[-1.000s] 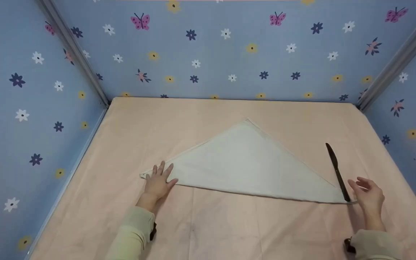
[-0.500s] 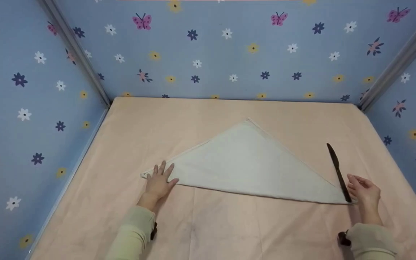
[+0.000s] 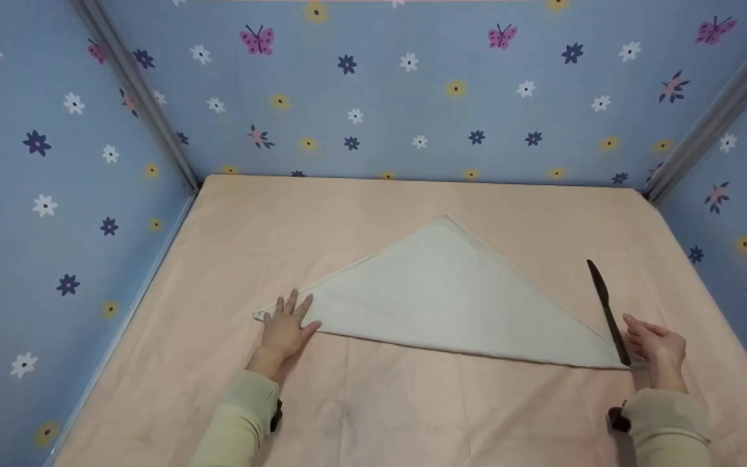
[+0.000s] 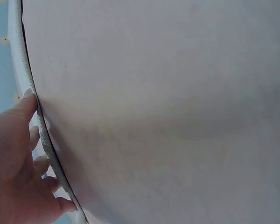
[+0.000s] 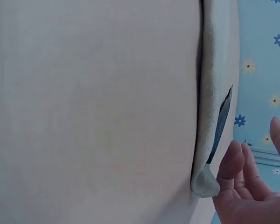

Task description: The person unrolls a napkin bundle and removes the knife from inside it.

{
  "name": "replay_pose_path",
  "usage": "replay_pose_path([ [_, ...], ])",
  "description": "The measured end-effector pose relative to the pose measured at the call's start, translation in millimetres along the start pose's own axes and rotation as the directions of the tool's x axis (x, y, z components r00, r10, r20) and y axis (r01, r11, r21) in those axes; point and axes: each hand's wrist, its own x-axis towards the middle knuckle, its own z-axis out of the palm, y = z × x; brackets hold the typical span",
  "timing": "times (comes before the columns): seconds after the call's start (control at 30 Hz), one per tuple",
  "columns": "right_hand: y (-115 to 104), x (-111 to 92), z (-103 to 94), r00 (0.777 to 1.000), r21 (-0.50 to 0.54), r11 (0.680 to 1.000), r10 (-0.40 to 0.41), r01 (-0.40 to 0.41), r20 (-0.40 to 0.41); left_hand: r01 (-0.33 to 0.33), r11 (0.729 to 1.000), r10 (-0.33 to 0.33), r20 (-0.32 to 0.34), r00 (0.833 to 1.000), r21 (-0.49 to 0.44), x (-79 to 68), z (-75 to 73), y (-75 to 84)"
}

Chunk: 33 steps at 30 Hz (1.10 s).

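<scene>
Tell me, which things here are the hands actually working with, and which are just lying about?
In use:
- folded cloth triangle, left hand flat on its left corner
- right hand at its right corner

Lying about:
- black knife, handle end on the cloth's right corner
- peach table cover

Blue walls with flowers and butterflies, metal corner posts, peach-covered table.

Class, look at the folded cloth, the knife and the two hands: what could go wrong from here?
1. The knife lies across the triangular cloth's right corner, beside the right hand; lifting that corner could tip or slide it.
2. Fingers could brush the blade.
3. Only the left hand pins the left corner, so the fold might shift.
</scene>
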Motion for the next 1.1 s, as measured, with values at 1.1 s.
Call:
replay_pose_path([
  [1.1,0.8,15.7,3.2,1.0,-0.245,0.97,0.012,-0.006,0.023,-0.024,1.0,0.023,-0.021,1.0,-0.013,0.2,1.3,-2.8],
])
